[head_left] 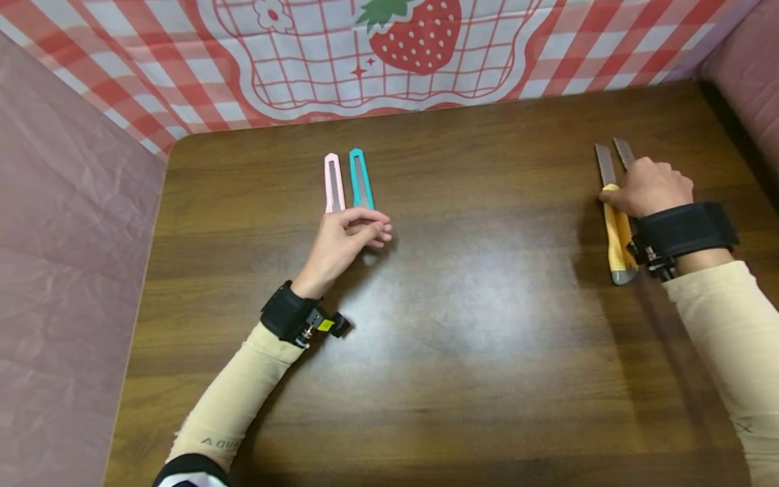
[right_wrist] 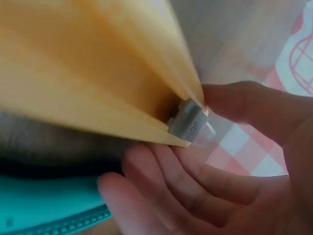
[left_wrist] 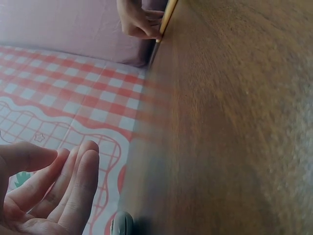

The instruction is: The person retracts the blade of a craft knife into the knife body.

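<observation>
My right hand (head_left: 654, 189) grips a yellow utility knife (head_left: 613, 230) near the table's right side, its thumb and fingers on either edge of the handle. The metal blade (head_left: 604, 162) points away from me. A second blade (head_left: 623, 153) shows beside it, its handle mostly hidden by the hand. In the right wrist view, the grey slider (right_wrist: 188, 121) sits between thumb and fingers. My left hand (head_left: 343, 240) hangs loosely curled with nothing in its fingers. Just beyond it lie a pink slim cutter (head_left: 327, 179) and a teal one (head_left: 353, 172), their near ends hidden.
The brown wooden table (head_left: 456, 379) has a red-and-white strawberry cloth (head_left: 292, 40) hanging behind it. Pink fabric (head_left: 67, 270) stands along the left side. At the lower left of the right wrist view is a teal ridged piece (right_wrist: 49, 200), only partly visible.
</observation>
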`<action>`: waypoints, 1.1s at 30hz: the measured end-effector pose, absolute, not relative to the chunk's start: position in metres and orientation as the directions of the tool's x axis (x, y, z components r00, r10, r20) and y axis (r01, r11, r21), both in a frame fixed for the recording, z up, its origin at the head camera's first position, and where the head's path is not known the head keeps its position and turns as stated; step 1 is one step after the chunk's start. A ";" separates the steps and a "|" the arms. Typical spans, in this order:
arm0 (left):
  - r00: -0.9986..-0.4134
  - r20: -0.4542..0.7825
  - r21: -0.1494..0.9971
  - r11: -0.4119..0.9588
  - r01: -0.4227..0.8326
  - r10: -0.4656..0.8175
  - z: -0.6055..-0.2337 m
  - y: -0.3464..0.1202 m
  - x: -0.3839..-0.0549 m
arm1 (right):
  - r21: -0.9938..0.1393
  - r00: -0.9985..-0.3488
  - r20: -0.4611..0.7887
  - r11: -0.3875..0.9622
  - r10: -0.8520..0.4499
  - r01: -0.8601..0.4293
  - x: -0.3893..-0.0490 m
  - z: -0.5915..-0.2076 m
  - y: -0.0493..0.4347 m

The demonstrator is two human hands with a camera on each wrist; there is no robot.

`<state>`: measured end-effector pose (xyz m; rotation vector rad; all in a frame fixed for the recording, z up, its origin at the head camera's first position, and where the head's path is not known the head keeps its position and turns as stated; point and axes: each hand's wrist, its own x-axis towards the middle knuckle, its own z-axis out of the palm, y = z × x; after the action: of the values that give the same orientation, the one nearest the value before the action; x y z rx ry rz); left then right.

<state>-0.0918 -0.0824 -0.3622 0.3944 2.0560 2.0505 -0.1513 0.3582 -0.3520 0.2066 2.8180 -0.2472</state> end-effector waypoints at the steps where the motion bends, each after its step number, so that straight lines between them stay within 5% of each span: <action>1: -0.942 0.039 0.999 -0.007 0.039 0.334 -0.362 -0.083 -0.092 | -0.156 -0.944 -0.310 0.974 0.111 0.165 -0.151 -0.352 0.357; 17: -0.926 0.016 1.000 -0.023 0.008 0.377 -0.361 -0.080 -0.087 | -0.514 -0.988 -0.129 0.858 -0.080 -0.002 -0.150 -0.327 0.292; 33: -0.892 -0.005 0.998 0.053 0.022 0.453 -0.360 -0.062 -0.076 | -0.808 -0.977 0.082 0.561 -0.195 -0.179 -0.141 -0.330 0.177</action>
<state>-0.0762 -0.0621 -0.3603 0.4790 2.0200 1.9046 -0.1411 0.1774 -0.3303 -0.3307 2.7604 -1.4269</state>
